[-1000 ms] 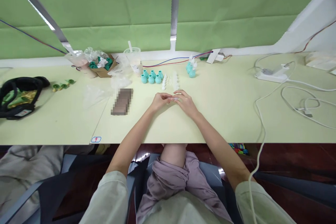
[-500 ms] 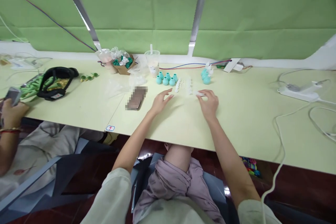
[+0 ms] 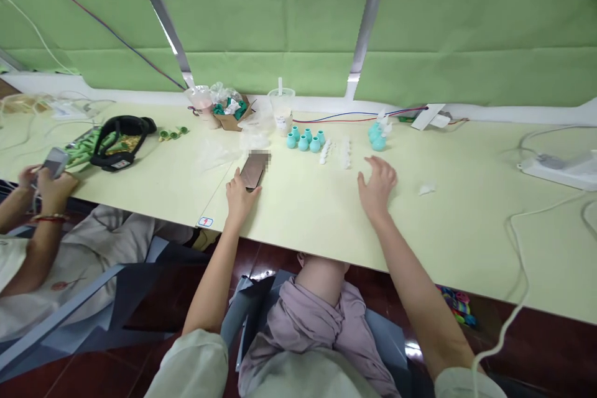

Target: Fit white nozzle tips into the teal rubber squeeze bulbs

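Note:
My left hand [image 3: 239, 197] rests at the near end of a dark phone [image 3: 254, 169] lying on the pale table [image 3: 326, 211], fingers curled onto it. My right hand [image 3: 377, 189] hovers open over the table with fingers spread, holding nothing. A small white piece [image 3: 426, 188] lies on the table just right of that hand. Beyond my hands stand a few small teal bottles [image 3: 305, 139], rows of small white caps [image 3: 336, 151], and more teal bottles [image 3: 377, 135].
A plastic cup with a straw [image 3: 282, 109], a cardboard box of bags [image 3: 231, 113] and a black pouch [image 3: 119, 140] sit toward the back left. A power strip [image 3: 555, 169] and white cables lie at the right. A co-worker's hands [image 3: 49, 183] hold a phone at the left.
My hands have parted. The left one went left and down onto the phone; the right one let go of the white piece, which now lies to its right, and opened. The view swung left.

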Available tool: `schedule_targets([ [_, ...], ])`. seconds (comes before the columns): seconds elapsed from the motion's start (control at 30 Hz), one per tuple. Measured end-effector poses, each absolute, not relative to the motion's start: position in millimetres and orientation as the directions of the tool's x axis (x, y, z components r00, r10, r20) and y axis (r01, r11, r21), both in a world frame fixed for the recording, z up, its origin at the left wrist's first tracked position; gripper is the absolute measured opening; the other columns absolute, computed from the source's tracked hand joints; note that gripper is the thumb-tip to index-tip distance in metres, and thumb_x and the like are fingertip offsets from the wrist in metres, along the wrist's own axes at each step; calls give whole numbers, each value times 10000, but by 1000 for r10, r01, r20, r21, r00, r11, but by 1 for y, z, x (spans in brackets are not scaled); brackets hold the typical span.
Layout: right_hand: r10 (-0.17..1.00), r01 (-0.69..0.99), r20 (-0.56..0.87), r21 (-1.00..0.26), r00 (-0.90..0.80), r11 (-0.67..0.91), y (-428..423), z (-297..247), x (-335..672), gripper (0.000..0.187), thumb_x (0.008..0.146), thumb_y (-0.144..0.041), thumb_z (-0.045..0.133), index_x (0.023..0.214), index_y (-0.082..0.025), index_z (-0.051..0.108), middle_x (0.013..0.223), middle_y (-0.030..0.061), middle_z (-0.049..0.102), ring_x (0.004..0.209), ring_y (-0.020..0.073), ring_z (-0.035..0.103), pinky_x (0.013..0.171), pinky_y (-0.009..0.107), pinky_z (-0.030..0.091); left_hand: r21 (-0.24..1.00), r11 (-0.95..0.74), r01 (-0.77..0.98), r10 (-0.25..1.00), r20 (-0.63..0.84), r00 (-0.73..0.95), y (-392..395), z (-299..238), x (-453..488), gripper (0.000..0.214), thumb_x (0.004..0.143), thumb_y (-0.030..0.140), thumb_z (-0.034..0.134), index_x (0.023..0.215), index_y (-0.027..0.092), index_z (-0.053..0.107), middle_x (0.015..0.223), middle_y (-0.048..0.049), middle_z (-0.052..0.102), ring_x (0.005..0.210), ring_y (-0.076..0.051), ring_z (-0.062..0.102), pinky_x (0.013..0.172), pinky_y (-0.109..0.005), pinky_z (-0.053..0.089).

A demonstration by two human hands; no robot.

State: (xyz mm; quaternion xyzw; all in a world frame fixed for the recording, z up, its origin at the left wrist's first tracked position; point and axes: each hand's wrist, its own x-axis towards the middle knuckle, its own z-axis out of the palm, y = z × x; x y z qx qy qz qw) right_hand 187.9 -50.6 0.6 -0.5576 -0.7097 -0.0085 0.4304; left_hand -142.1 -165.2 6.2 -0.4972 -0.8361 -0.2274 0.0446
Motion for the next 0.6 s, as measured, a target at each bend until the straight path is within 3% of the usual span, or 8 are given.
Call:
schedule_targets([
  [0.1, 715, 678, 603, -362, -352, 640, -66, 2, 171, 349, 869, -191, 432, 1205, -233, 518, 1247, 76, 551, 1185, 246, 434, 1025, 467, 278, 272, 439, 856, 795, 327, -511, -173, 9, -119, 784, 760, 429, 622, 1377, 65, 302, 1121, -208, 570, 1066, -350, 504, 898, -453, 387],
  [0.2, 623, 503, 540, -372, -566, 780, -76, 3, 158, 321, 888, -201, 425, 1179, -252, 549, 1221, 60, 573, 1171, 236, 454, 983, 439, 348, 227, 482, 846, 760, 371, -533, -197, 9, -85, 757, 755, 477, 611, 1362, 113, 343, 1079, -169, 589, 1037, -335, 520, 945, -493, 333],
  [0.37, 592, 279, 520, -559, -615, 781, -91, 12, 143, 236, 880, -336, 511, 1087, -277, 608, 1192, 44, 581, 1138, 224, 479, 986, 440, 382, 289, 486, 825, 758, 331, -563, -230, 6, -18, 845, 721, 536, 630, 1386, 122, 313, 1098, -163, 578, 1040, -335, 517, 922, -479, 351],
  [0.5, 570, 193, 507, -614, -647, 766, -97, 19, 142, 201, 880, -362, 519, 974, -286, 679, 1225, 31, 565, 1163, 217, 459, 995, 435, 377, 502, 358, 787, 787, 292, -544, -238, 3, 11, 953, 764, 514, 601, 1458, 144, 64, 1183, -155, 559, 1066, -304, 533, 925, -468, 366],
  [0.6, 547, 192, 485, -603, -682, 774, -97, 19, 143, 210, 877, -370, 528, 882, -289, 722, 1250, 20, 555, 1188, 220, 439, 1015, 438, 353, 630, 248, 736, 771, 331, -544, -227, 9, -2, 840, 836, 476, 525, 1458, 206, 31, 1262, -141, 511, 1093, -291, 526, 949, -495, 356],
])
